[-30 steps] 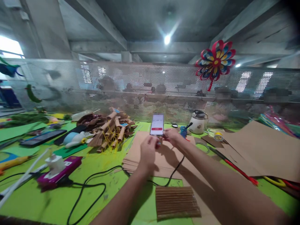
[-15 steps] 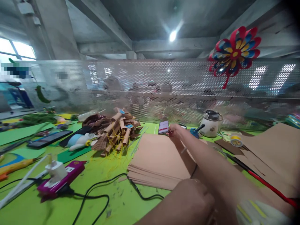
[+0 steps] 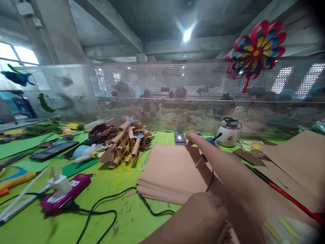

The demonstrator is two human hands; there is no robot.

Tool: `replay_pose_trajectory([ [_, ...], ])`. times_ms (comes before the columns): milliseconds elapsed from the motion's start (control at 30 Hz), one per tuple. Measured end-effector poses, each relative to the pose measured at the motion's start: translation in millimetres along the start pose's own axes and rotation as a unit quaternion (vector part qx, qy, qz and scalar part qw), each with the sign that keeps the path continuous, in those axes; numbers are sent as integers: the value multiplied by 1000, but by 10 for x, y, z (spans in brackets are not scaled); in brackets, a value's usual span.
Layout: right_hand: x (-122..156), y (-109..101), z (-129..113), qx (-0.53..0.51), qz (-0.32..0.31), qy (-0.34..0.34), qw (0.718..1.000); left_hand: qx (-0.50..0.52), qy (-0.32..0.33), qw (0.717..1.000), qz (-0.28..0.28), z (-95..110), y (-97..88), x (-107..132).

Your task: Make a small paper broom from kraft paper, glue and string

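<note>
My right hand (image 3: 192,138) reaches far across the table, just right of a small phone (image 3: 180,139) propped near the mesh. Its fingers are loosely bent and apart, with nothing visible in them. Close below, my left hand (image 3: 207,211) is closed, knuckles up, over the near right corner of a stack of brown paper sheets (image 3: 172,166). What its fingers grip is hidden. Partly covered by my right forearm is a slim tool (image 3: 201,160) with a dark purple handle and a metal tip. A black cord runs between that forearm and my left hand.
A magenta power strip (image 3: 67,195) with a white plug and black cord lies at left. Behind it are a phone (image 3: 54,150) and bundled brown paper pieces (image 3: 127,144) with yellow strings. A white jug (image 3: 227,135), tape roll (image 3: 257,150) and more brown paper (image 3: 302,159) lie right.
My right hand has drawn slightly right, away from the small phone. That phone's screen has turned from bright to dark with a white pattern. More of the slim tool shows. My left hand stays nearly still.
</note>
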State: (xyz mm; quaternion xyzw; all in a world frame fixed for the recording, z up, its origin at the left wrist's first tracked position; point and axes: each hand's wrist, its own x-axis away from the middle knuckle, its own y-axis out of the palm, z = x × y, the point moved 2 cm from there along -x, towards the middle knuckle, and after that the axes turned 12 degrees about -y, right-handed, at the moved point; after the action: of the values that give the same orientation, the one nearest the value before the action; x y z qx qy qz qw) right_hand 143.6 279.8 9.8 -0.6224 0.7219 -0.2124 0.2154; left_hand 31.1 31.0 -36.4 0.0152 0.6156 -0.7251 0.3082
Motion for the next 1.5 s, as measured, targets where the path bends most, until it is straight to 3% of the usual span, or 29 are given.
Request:
replay_pose_trajectory([
  [100,112,-190,-100,53,-6,-8,999,-26,-25,999,-28,22,-66,3],
  [233,495,-671,-201,106,27,-100,989,-45,-30,997,-51,53,-127,-6],
  [367,1268,-1150,-43,134,80,-202,967,-36,-46,996,-63,67,-212,-10],
  [467,1904,-1309,299,135,86,-237,958,-34,-50,996,-71,31,-278,1],
  [600,2393,-1316,822,124,75,-246,959,-10,-49,995,-86,-32,-366,17],
  [733,2477,-1284,1171,119,134,-218,959,34,-50,998,-26,13,-538,-11],
  [867,2476,-1317,1305,78,204,-262,940,85,-106,990,-23,82,-780,-54],
  [933,2478,-1343,1335,71,219,-284,931,91,-140,985,-41,99,-860,-51],
  [1000,2477,-1353,1350,73,216,-302,926,43,-157,977,-136,127,-843,-24],
  [1133,2489,-1343,1320,54,214,-306,926,-70,-148,958,-236,221,-663,49],
  [1267,2603,-1314,1167,50,183,-319,929,-121,-142,951,-246,279,-477,76],
  [1500,2886,-1096,904,65,16,-415,907,-94,-131,956,-243,262,-339,58],
])
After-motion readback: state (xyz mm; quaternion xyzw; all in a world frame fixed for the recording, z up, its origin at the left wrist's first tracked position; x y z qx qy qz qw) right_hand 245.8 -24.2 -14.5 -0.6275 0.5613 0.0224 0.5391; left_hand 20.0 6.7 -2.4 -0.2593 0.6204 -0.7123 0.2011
